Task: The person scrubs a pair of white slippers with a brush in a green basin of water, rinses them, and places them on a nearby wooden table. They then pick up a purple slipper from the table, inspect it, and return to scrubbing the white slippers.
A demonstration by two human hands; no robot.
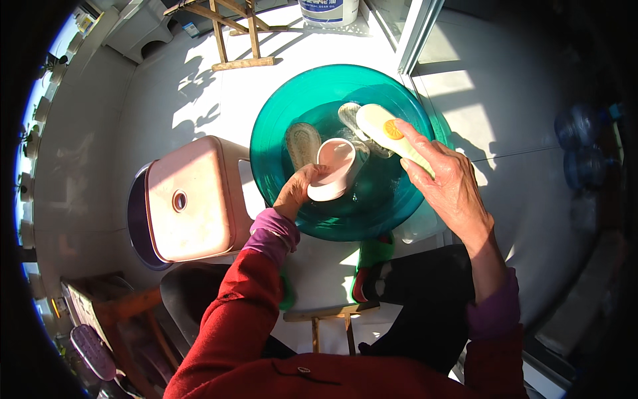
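Red jacket cloth lies nearest the camera, with purple cuffs at both wrists. On the floor at far left, a pink stool with a round hole overlaps a dark blue tub, near the left rim of a green basin. Inside that rim, a pale sole-shaped piece lies in the basin. Beside it, the left hand is clamped on the near side of a pale pink hollow item, held over the middle of the basin; its exact kind is unclear. Farther right, toward the far rim, rests a pale shoe, partly covered from view by a yellow brush-shaped tool with an orange round mark. The right hand grips this tool near the right rim, fingers closed around it, index finger against the mark.
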